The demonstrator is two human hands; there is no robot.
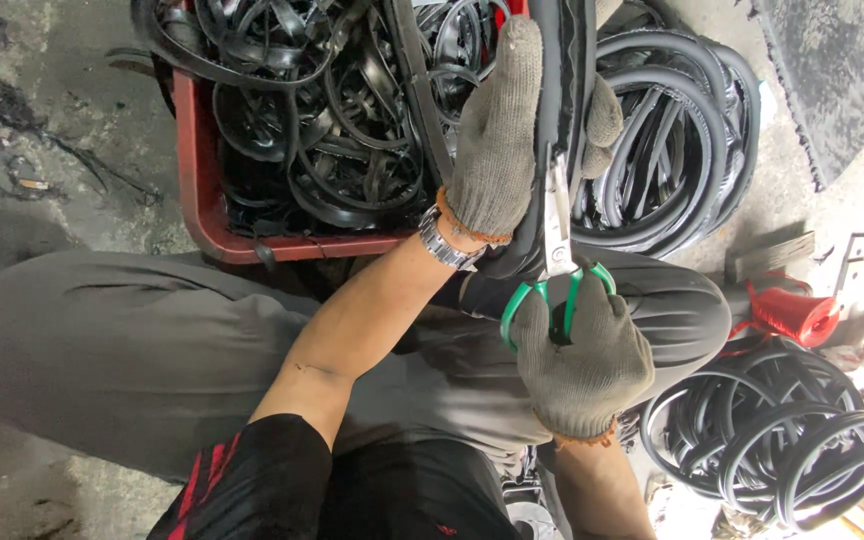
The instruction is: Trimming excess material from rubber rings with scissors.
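Note:
My left hand, in a grey knit glove with a wristwatch below the cuff, grips a long black rubber strip that runs upward out of view. My right hand, also gloved, holds green-handled scissors with the blades pointing up along the strip, right beside my left hand. Whether the blades are biting into the rubber I cannot tell. Both hands work above my lap, over grey trousers.
A red plastic crate full of tangled black rubber strips stands ahead of my knees. Coiled black rubber seals lie to its right, and another coil at lower right. A red spool sits on the concrete floor.

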